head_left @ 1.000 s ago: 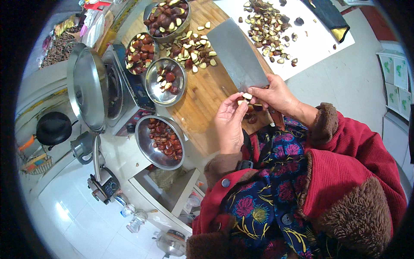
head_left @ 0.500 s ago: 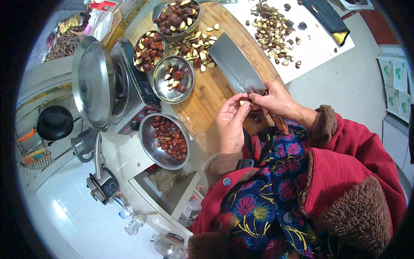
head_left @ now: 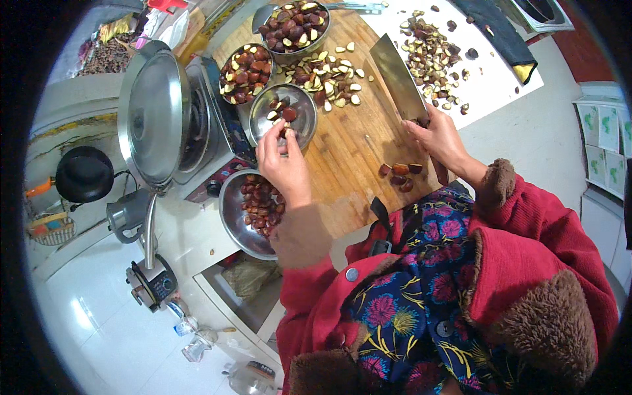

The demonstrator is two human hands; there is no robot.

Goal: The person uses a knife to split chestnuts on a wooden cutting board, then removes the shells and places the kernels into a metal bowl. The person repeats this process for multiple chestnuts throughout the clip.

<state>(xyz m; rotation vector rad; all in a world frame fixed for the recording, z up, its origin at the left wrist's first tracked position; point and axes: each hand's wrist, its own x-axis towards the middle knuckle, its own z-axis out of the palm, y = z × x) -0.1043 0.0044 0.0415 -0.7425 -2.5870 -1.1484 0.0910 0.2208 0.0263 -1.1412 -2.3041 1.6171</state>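
In the head view, the left hand (head_left: 284,164) is now sitting over the small steel bowl (head_left: 305,122), having left the cleaver (head_left: 400,79), where it was working half a second earlier; the blade is now showing narrower and steeper. This change is indicating, in my judgement, that one cut is finished and its chestnut piece (head_left: 284,131) is being delivered. The left thumb and fingertips are standing slightly apart, appearing to be pinching that piece at the bowl's near side. The right hand (head_left: 442,137) is keeping its fingers closed about the cleaver where blade and handle are meeting; whether it is also pinning a piece against the blade, I cannot tell. As to containers, the small bowl is holding a few dark and pale pieces, with bare metal showing. The deep bowl (head_left: 311,51) at the top is holding a heap of cut chestnuts, and the bowl (head_left: 272,72) beside it is likewise looking full. The wide bowl (head_left: 230,212), partly hidden behind the left forearm, is holding glossy brown chestnuts. On the cutting board (head_left: 342,151), pale-faced pieces (head_left: 337,76) are lying just beside the bowls, and a little group of chestnuts (head_left: 399,175) is resting near the right hand.
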